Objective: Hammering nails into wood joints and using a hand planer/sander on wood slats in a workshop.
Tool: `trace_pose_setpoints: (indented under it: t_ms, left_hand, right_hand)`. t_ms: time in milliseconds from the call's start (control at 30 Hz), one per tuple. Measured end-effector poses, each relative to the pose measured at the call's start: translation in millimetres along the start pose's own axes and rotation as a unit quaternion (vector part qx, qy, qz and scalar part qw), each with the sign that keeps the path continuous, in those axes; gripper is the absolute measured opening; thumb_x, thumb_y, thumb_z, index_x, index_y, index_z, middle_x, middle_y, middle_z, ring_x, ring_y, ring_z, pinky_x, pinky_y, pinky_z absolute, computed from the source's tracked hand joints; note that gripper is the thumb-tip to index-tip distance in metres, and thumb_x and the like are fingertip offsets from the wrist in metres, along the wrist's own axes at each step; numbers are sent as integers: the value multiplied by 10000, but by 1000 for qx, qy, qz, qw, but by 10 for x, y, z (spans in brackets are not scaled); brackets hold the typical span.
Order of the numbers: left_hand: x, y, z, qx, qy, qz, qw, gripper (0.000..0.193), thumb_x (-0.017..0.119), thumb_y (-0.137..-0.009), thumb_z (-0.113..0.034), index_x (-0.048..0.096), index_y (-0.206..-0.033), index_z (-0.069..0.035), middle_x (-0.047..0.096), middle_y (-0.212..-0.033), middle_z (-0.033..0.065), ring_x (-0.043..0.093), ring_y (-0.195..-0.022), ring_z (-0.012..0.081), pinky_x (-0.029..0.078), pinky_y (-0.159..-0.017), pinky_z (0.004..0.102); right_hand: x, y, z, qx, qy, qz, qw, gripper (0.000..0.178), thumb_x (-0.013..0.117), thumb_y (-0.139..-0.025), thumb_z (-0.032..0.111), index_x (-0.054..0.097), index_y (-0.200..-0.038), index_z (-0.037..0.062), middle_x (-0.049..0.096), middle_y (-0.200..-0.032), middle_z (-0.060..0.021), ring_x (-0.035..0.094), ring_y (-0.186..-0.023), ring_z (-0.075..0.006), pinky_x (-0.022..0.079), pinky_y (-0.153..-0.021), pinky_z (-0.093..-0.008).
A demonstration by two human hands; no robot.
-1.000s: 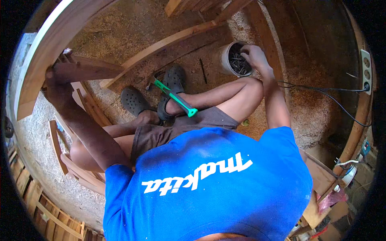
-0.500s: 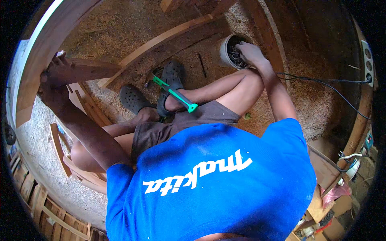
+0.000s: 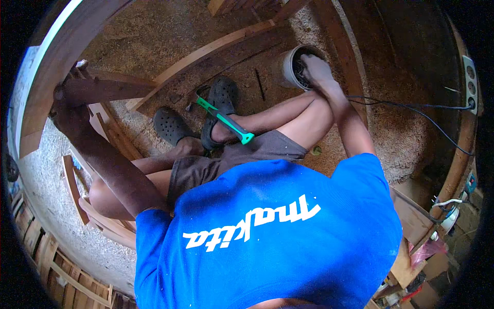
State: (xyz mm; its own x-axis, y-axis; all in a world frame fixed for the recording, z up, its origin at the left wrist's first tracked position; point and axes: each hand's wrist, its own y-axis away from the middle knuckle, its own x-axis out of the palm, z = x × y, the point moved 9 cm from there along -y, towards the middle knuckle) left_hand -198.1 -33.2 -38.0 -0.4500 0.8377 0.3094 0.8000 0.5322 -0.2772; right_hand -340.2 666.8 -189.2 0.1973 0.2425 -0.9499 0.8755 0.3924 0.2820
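Note:
At the upper left, my left hand (image 3: 68, 100) is closed round a dark wooden piece (image 3: 110, 91) where it meets a tall curved board (image 3: 43, 87). Far to the right, my right hand (image 3: 318, 72) reaches into a whitish bucket (image 3: 287, 71) filled with thin dark pieces that look like nails. Its fingers are curled down among them, and the fingertips are hidden. A hammer (image 3: 225, 121) with a green and black handle rests across my lower leg and shorts, its head by my clogs, touched by neither hand.
A long curved wooden rail (image 3: 206, 51) crosses the sawdust-covered floor beyond my feet. A dark thin stick (image 3: 259, 84) lies near the bucket. On the right, a black cable (image 3: 411, 103) runs to a power strip (image 3: 470, 82). Slatted wood (image 3: 67, 278) stands at lower left.
My right hand has shifted slightly inside the bucket, its fingers more bunched and its wrist a little to the left. My left hand keeps its hold on the wood.

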Motion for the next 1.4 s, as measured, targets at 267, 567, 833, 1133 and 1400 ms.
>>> trace_pose_setpoints:
  t_ms: [267,567,833,1133,1400]
  left_hand:
    - [233,4,-57,-24,77,47,996,512,659,-969,-287,537,-1357,25,601,-1327,169,612,-1190,305,496,-1033,468]
    - [38,-120,-58,2,44,80,996,554,585,-989,-293,497,-1398,70,533,-1429,242,545,-1290,387,412,-1125,511]
    - [139,-53,-15,-14,64,72,995,559,612,-980,-299,479,-1409,33,536,-1403,217,554,-1262,359,418,-1103,523]
    - [84,-11,-28,29,-9,83,996,518,513,-1037,-266,449,-1442,49,501,-1459,234,506,-1325,359,377,-1153,488]
    - [408,32,-108,73,-128,52,988,456,516,-1036,-188,472,-1428,41,557,-1405,198,521,-1309,355,370,-1166,479]
  right_hand:
    - [-264,104,-845,82,-353,1,932,361,687,-816,196,700,-1142,40,732,-1010,-181,709,-916,-300,539,-870,-383]
    - [183,499,-1123,188,-473,3,860,167,530,-847,1,631,-977,30,599,-758,-32,573,-714,-121,481,-635,-285]
    - [234,331,-811,127,-315,-54,939,168,594,-834,85,669,-982,53,640,-826,-93,621,-758,-217,513,-723,-371]
    - [-65,263,-272,-3,-182,-128,975,169,730,-836,164,750,-993,105,679,-952,-173,656,-948,-370,524,-863,-450]
    - [-24,516,-1360,183,-494,-221,821,167,739,-915,156,756,-1040,48,742,-924,-38,655,-793,-122,521,-735,-300]
